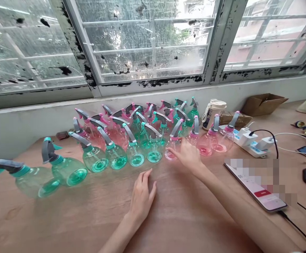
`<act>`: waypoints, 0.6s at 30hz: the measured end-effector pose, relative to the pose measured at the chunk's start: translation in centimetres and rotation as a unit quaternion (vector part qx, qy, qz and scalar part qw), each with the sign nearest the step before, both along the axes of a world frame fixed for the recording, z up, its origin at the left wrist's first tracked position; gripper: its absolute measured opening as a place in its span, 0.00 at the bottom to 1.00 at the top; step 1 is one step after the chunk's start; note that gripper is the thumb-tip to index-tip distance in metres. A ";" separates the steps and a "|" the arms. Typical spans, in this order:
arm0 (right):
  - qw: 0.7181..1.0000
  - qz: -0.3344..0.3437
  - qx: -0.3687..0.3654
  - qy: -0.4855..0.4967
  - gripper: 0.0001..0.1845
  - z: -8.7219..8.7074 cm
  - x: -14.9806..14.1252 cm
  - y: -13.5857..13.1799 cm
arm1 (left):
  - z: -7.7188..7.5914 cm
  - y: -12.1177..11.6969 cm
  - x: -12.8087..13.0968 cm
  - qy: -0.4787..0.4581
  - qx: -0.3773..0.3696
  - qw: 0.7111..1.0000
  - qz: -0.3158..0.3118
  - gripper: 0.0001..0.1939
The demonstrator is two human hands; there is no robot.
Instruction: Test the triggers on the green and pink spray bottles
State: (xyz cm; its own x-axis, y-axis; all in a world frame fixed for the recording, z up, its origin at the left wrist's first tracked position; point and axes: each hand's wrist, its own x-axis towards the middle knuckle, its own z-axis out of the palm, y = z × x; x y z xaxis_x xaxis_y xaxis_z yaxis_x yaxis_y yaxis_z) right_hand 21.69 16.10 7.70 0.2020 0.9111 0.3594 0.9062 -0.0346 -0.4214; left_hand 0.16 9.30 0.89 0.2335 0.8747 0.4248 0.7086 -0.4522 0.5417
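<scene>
My right hand (189, 155) is on a clear pink spray bottle (171, 144) in the front row, its thumb across the lower front and its fingers at the right side, partly hidden. This bottle stands upright, with a grey and pink trigger head. On the bare wood in front of the bottles, my left hand (142, 195) lies with its fingers stretched and its thumb apart, holding nothing. Nearest to it is a green spray bottle (154, 154); another green spray bottle (136, 158) stands just left of that. Pink spray bottles (204, 146) continue the row to the right.
Several more pink and green bottles crowd behind, against the wall under the window (153, 42). A white cup (216, 105), an open cardboard box (265, 103) and a power strip (257, 149) with plugs stand right. A phone (263, 196) on a cable lies on the table (76, 225).
</scene>
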 end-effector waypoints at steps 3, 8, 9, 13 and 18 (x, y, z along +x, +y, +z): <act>0.999 0.013 -0.042 -0.004 0.32 0.6 1.3 -1.7 | 0.1 0.0 -0.1 -0.021 -0.011 1.000 0.000 0.16; 0.957 0.251 -0.105 0.099 0.27 2.0 3.1 -5.3 | 0.7 -0.5 0.1 -0.042 -0.051 0.997 -0.049 0.23; 0.934 0.309 -0.129 0.128 0.27 2.2 3.2 -6.0 | 0.9 -0.7 0.2 -0.041 -0.058 0.995 -0.072 0.28; 0.845 0.448 -0.208 0.205 0.30 2.9 2.6 -7.9 | 1.3 -1.8 1.2 -0.065 -0.081 0.982 -0.159 0.49; 0.896 0.396 -0.147 0.135 0.29 3.4 1.6 -8.5 | 1.7 -2.4 1.8 -0.100 -0.137 0.972 -0.161 0.47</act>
